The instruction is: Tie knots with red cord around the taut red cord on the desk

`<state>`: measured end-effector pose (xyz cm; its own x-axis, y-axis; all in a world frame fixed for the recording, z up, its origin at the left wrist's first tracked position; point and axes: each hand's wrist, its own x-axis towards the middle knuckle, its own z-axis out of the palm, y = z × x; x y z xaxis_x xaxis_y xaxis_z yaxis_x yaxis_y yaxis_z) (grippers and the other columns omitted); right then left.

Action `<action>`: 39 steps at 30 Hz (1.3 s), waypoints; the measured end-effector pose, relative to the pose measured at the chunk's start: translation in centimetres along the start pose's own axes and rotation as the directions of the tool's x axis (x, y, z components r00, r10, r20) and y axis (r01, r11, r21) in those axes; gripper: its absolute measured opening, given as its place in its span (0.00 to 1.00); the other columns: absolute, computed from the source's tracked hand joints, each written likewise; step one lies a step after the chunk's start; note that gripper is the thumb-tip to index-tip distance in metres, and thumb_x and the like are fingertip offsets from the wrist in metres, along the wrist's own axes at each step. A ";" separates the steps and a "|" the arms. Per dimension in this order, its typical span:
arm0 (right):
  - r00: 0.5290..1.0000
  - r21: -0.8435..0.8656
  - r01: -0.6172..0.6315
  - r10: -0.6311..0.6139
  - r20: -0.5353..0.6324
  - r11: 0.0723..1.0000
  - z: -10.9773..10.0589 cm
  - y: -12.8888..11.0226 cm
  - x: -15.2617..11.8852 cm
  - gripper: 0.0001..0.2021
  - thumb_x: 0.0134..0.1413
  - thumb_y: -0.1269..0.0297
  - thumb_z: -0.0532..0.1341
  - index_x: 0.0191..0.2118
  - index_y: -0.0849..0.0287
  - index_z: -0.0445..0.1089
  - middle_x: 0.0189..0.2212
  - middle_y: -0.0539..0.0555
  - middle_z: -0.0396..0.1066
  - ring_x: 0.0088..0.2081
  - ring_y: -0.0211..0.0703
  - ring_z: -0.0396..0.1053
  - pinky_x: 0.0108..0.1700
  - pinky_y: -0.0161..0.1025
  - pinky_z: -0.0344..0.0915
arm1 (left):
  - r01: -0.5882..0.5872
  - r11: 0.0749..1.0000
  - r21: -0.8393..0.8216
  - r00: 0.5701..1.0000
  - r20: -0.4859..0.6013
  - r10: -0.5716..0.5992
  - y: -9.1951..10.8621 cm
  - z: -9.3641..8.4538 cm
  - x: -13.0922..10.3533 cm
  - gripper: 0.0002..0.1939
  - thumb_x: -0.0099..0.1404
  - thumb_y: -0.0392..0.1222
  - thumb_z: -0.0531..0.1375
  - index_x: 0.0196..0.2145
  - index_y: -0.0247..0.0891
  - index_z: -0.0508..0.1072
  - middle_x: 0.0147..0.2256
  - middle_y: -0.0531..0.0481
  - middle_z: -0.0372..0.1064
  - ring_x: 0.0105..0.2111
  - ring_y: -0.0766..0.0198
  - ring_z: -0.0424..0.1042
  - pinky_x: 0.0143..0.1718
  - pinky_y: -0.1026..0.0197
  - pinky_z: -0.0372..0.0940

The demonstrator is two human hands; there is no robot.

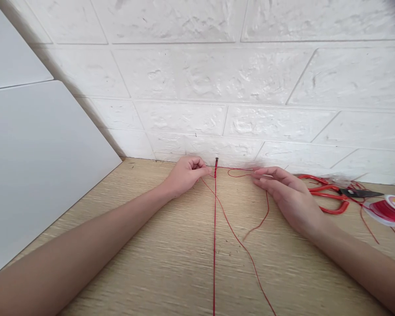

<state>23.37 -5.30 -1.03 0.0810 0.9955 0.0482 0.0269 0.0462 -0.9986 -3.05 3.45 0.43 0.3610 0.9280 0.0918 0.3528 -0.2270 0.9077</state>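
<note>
A taut red cord (214, 245) runs from a small dark peg (217, 159) at the foot of the wall toward me. Just below the peg, a short knotted stretch (215, 170) thickens it. My left hand (191, 173) is left of the knots, thumb and forefinger pinched on a thin red thread (229, 224) that trails down to the right. To the right, my right hand (283, 186) has its fingers closed on another part of thin red thread. A narrow loop (238, 172) of it points at the knots, and a loose tail hangs below the fingers.
Behind my right hand lie orange-handled scissors (332, 193) with dark blades. A spool of red thread (386, 210) and some loose thread ends are beside them. A white brick-pattern wall (200, 74) closes off the back. White panels (46, 153) stand at the left on the wooden tabletop (134, 263).
</note>
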 end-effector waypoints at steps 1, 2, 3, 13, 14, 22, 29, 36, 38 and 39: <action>0.998 -0.051 0.048 -0.046 0.034 0.998 -0.2 -0.1 -0.1 0.09 0.57 0.59 0.66 0.43 0.51 0.74 0.49 0.52 0.72 0.54 0.50 0.67 0.58 0.48 0.62 | 0.000 1.000 0.000 1.000 0.003 0.000 0.0 0.0 0.0 0.16 0.59 0.51 0.65 0.24 0.37 0.67 0.19 0.59 0.58 0.20 0.71 0.55 0.24 0.63 0.49; 0.991 -0.104 0.099 -0.090 0.095 0.990 -0.5 -0.3 -0.1 0.08 0.58 0.59 0.65 0.43 0.51 0.74 0.47 0.53 0.73 0.52 0.50 0.67 0.56 0.48 0.63 | 0.000 1.000 0.001 1.000 0.005 0.000 0.0 0.0 0.0 0.16 0.59 0.51 0.65 0.24 0.37 0.67 0.19 0.59 0.58 0.20 0.71 0.55 0.24 0.63 0.49; 0.977 -0.164 0.149 -0.119 0.179 0.975 -0.8 -0.6 -0.2 0.07 0.59 0.59 0.64 0.42 0.52 0.73 0.45 0.53 0.73 0.49 0.50 0.68 0.53 0.47 0.64 | 0.000 1.000 0.002 1.000 0.008 0.000 0.0 0.0 0.0 0.16 0.59 0.51 0.65 0.24 0.37 0.67 0.19 0.59 0.58 0.20 0.71 0.55 0.24 0.64 0.49; 0.693 -0.586 0.427 0.168 0.702 0.688 -1.1 -3.8 -0.5 0.06 0.62 0.61 0.62 0.37 0.56 0.69 0.39 0.53 0.67 0.41 0.44 0.66 0.42 0.42 0.63 | -0.043 0.999 0.010 0.996 -0.075 0.043 0.1 0.2 -0.1 0.16 0.59 0.48 0.64 0.22 0.37 0.66 0.19 0.59 0.55 0.21 0.71 0.54 0.25 0.63 0.49; 0.698 -0.594 0.422 0.173 0.695 0.685 -1.0 -3.6 -0.4 0.06 0.62 0.62 0.61 0.35 0.57 0.68 0.37 0.52 0.67 0.39 0.43 0.66 0.41 0.41 0.63 | -0.058 0.998 0.023 0.993 -0.102 0.060 0.1 0.2 -0.1 0.17 0.59 0.48 0.64 0.21 0.37 0.64 0.19 0.59 0.54 0.21 0.71 0.53 0.25 0.63 0.49; 0.765 -0.585 0.317 0.163 0.623 0.747 -0.8 -3.5 -0.6 0.10 0.65 0.57 0.59 0.35 0.56 0.68 0.34 0.50 0.67 0.35 0.41 0.64 0.37 0.40 0.61 | -0.073 0.985 0.154 0.980 -0.173 0.100 0.1 0.1 -0.2 0.19 0.61 0.47 0.61 0.19 0.36 0.62 0.19 0.57 0.53 0.22 0.70 0.53 0.26 0.63 0.49; 0.818 -0.607 0.204 0.207 0.537 0.768 2.8 -4.6 -4.2 0.10 0.65 0.57 0.58 0.34 0.56 0.67 0.32 0.50 0.69 0.33 0.39 0.64 0.34 0.38 0.60 | -0.066 0.985 0.158 0.985 -0.145 0.089 0.0 0.2 -0.1 0.19 0.61 0.47 0.61 0.19 0.36 0.62 0.19 0.58 0.52 0.22 0.71 0.52 0.25 0.62 0.48; 0.900 -0.701 0.191 0.161 0.404 0.687 5.1 -3.1 -6.2 0.07 0.62 0.64 0.57 0.31 0.56 0.66 0.29 0.51 0.69 0.31 0.41 0.65 0.33 0.39 0.60 | -0.069 0.982 0.173 0.989 -0.115 0.090 0.0 0.2 -0.1 0.20 0.62 0.47 0.60 0.18 0.36 0.60 0.19 0.58 0.51 0.22 0.71 0.51 0.25 0.62 0.48; 0.905 -0.718 0.220 0.136 0.403 0.661 5.3 -2.8 -6.3 0.08 0.62 0.65 0.58 0.30 0.56 0.66 0.28 0.51 0.68 0.31 0.41 0.65 0.33 0.40 0.60 | -0.072 0.981 0.179 0.989 -0.111 0.093 0.0 0.2 -0.1 0.19 0.62 0.47 0.60 0.19 0.36 0.61 0.19 0.58 0.51 0.22 0.71 0.51 0.26 0.62 0.48; 0.906 -0.723 0.235 0.124 0.405 0.649 5.3 -2.8 -6.3 0.08 0.62 0.65 0.58 0.29 0.57 0.66 0.28 0.51 0.68 0.31 0.41 0.65 0.33 0.40 0.60 | -0.073 0.981 0.182 0.990 -0.109 0.094 -0.1 0.2 -0.1 0.19 0.62 0.47 0.60 0.19 0.36 0.61 0.19 0.58 0.51 0.22 0.71 0.51 0.26 0.62 0.48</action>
<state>17.54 -11.28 1.30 -0.3269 0.9408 -0.0893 0.7572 0.2043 -0.6204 -2.91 3.35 0.26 0.2962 0.9292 0.2212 0.4765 -0.3444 0.8089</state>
